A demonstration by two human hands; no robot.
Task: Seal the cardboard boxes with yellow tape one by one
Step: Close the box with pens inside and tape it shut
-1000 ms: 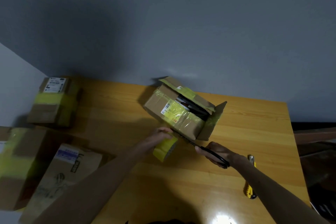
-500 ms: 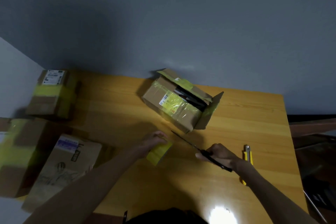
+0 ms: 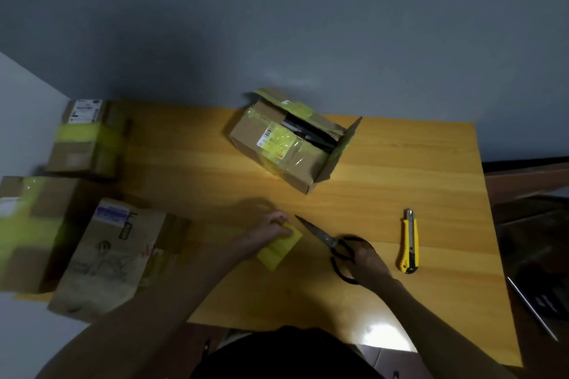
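My left hand (image 3: 271,229) pins the tape (image 3: 280,245) near the tabletop's front edge, right hand (image 3: 368,261) gripping scissors (image 3: 334,244), seemingly parked for the box (image 3: 292,144) gaping open mid-table.

Box (image 3: 286,148) behind scissors (image 3: 332,243) — knife (image 3: 409,241) right

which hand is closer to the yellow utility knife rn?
Right. The right hand holds the scissors just left of the utility knife, a short gap apart. The left hand grips the yellow tape roll, farther left beyond the scissors.
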